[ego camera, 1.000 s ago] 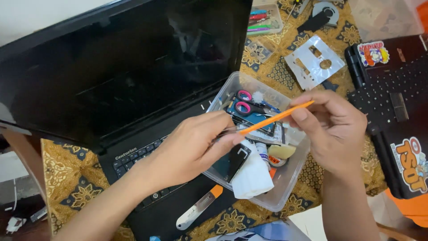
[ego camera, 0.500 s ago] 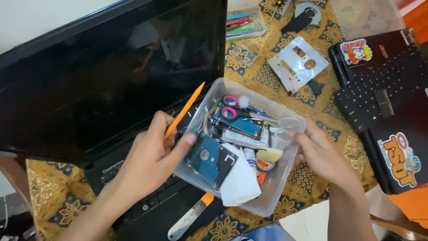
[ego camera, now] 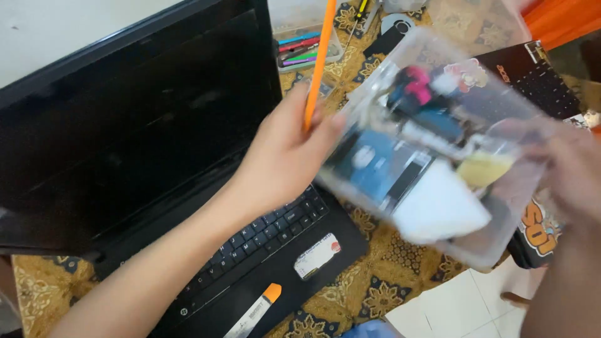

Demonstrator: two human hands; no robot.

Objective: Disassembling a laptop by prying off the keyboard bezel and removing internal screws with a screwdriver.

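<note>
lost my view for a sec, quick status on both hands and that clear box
Left hand pinching orange stick upright. Right hand on clear plastic box, lifted and tilted, blurred. Open laptop right beneath.

Home repair desk: open laptop (ego camera: 156, 156), patterned tablecloth (ego camera: 382, 294), clear parts box (ego camera: 488, 244).

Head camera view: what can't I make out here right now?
- Clear plastic box: motion-blurred, so its contents read only as blue, pink, white and yellow shapes.
- Right hand: blurred and partly behind the box; its grip on the box is unclear.
- Orange stick in the left hand: top cut off by the upper edge.
- Orange-tipped tool: lower end cut off by the bottom edge.
</note>
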